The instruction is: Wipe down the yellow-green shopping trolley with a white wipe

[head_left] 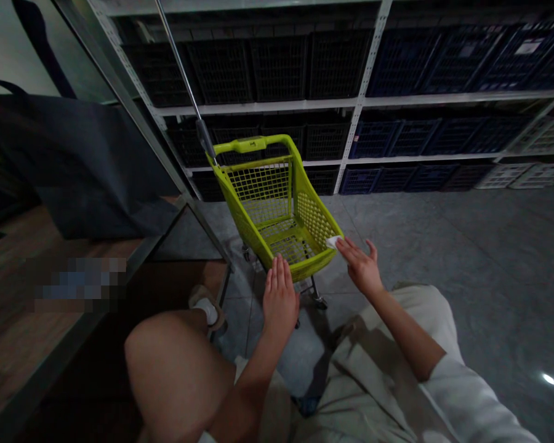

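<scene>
1. My left hand [279, 295] is open, with the fingers straight and together. It sits flat against the near end of the yellow-green shopping cart [258, 191], low on the outside of the basket, and holds nothing.
2. My right hand [360, 267] is also unclenched, with the fingers spread. Its fingertips reach the white cloth [333, 242], which lies on the cart's right rim near the near corner. I can't see the fingers closing on it, so it doesn't look gripped.
3. The cart stands on the grey tile floor [466, 258] right in front of me, between my hands and the shelves. Its long axis runs away from me, leaning slightly left as it goes far.
4. The cart's handle [249, 144] is at the far end, facing the shelves. A thin metal pole [178, 61] rises from its left corner.
5. A caster [318, 301] shows under the near right of the cart.
6. My bent bare knee [175, 375] is at near left, and my white sleeve [471, 400] covers my right arm.
7. Far off, metal shelving [364, 92] carries black crates [277, 67] and navy crates [461, 61].
8. A dark bag [74, 166] hangs at left above a wooden surface [23, 246].
</scene>
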{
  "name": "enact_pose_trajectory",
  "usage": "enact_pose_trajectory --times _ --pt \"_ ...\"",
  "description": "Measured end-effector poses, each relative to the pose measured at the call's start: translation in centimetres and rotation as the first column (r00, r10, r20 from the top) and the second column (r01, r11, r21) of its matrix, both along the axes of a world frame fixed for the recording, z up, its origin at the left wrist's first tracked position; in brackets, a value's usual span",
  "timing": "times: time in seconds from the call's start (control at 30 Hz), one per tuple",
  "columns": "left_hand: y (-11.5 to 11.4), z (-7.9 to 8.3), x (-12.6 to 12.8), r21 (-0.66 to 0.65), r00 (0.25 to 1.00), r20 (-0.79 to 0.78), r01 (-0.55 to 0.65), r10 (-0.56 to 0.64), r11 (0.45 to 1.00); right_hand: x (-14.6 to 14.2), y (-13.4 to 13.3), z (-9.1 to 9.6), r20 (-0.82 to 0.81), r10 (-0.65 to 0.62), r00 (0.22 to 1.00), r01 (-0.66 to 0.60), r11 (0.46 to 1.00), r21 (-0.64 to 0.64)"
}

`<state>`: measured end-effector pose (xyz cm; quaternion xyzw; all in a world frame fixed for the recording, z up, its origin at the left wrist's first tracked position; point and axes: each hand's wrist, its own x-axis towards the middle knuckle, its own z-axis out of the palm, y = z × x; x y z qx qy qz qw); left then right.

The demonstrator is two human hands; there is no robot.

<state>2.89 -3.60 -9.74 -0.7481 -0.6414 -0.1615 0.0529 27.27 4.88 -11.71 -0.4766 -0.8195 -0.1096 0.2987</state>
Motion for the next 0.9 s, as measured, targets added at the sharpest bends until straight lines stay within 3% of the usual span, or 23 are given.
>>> enact_pose_trajectory --times 0.1,0.17,0.3,0.43,0.53,0.63,0.77,0.83,0.9 --pt "0.0 -0.2 0.1 -0.001 1.0 0.008 0.0 0.0 1.0 1.2 0.7 0.9 -0.083 -0.088 0.993 0.092 0.995 0.047" --pt "0.0 -0.2 0.1 -0.01 1.0 0.0 -0.003 0.003 1.0 0.8 0.7 1.2 -0.08 -0.084 0.993 0.09 0.993 0.074" --pt "-0.1 -0.2 0.1 -0.011 1.0 -0.01 -0.005 0.005 1.0 0.0 0.9 1.2 0.11 0.057 0.992 -0.05 0.997 -0.065" --pt "-0.2 -0.2 0.2 -0.004 1.0 -0.002 -0.002 0.002 1.0 -0.5 1.0 1.4 0.129 -0.023 0.991 0.042 0.988 -0.15" --pt "-0.2 -0.4 0.4 0.006 1.0 0.015 0.003 -0.003 1.0 -2.8 0.0 1.3 0.104 -0.079 0.991 0.093 0.986 -0.138" --pt "-0.1 -0.6 0.5 0.014 1.0 0.027 0.001 -0.001 1.0 -7.2 -2.0 0.8 -0.018 -0.102 0.995 0.099 0.987 -0.126" --pt "-0.1 -0.8 0.4 0.022 1.0 0.025 -0.008 0.008 1.0 -12.3 -4.1 0.5 -0.112 0.023 0.993 -0.041 0.987 -0.153" --pt "-0.1 -0.7 0.3 0.021 1.0 0.018 -0.013 0.013 1.0 -12.5 -4.1 0.5 -0.074 0.129 0.989 -0.138 0.981 -0.134" --pt "-0.2 -0.6 0.2 0.019 1.0 0.012 -0.018 0.017 1.0 -10.6 -3.3 0.4 0.033 0.252 0.967 -0.248 0.963 -0.101"
